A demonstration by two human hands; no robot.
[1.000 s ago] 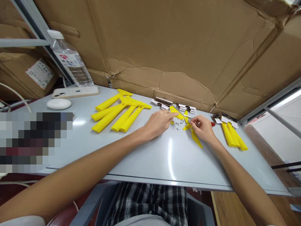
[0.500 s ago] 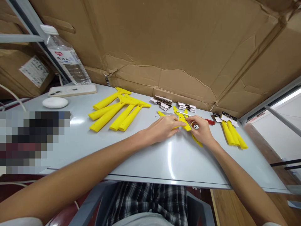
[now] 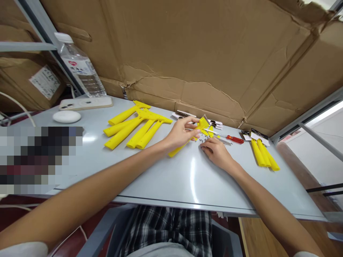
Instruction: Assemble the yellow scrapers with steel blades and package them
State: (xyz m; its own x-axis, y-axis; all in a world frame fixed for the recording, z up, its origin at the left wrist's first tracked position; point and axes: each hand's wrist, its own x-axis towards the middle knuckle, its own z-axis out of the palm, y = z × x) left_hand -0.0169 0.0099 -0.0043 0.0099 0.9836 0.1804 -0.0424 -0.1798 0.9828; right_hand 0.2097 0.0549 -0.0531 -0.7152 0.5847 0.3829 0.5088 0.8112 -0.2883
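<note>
Head view: small dark parts (image 3: 202,140) on tabletop (image 3: 160,178)
Left hand (image 3: 182,134): holding a tilted yellow scraper (image 3: 204,123)
Right hand (image 3: 217,152): curled beside them; cannot tell if holding any

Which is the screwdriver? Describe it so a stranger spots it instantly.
On the grey table, look beyond the right hand, left of the rightmost yellow handles. The screwdriver lies there, shaft pointing left; its red handle sets it apart from the yellow pieces.
</note>
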